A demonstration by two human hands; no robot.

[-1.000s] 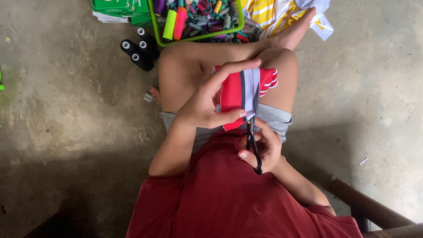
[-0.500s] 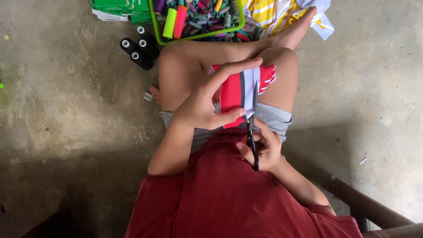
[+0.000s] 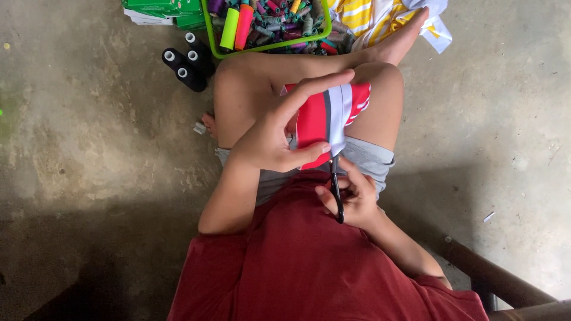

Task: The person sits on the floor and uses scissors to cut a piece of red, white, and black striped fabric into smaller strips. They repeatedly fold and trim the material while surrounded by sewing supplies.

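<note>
My left hand [image 3: 279,134] grips a folded piece of red, grey and white cloth [image 3: 326,116] over my lap, thumb pressing its lower edge and fingers stretched across its top. Just below, my right hand [image 3: 352,196] holds small black scissors [image 3: 336,189], whose blades point up and meet the cloth's bottom edge near the white stripe. My crossed bare legs lie under the cloth.
A green basket [image 3: 267,46] full of coloured thread spools stands on the concrete floor ahead of my knees. Three black spools [image 3: 185,60] stand to its left, green boxes [image 3: 163,9] beyond. Yellow-striped fabric [image 3: 372,15] lies at top right. A dark wooden bar [image 3: 499,279] crosses bottom right.
The hands, cloth and scissors stay almost still. The scissors sit slightly closer to the cloth's lower edge than a second ago.
</note>
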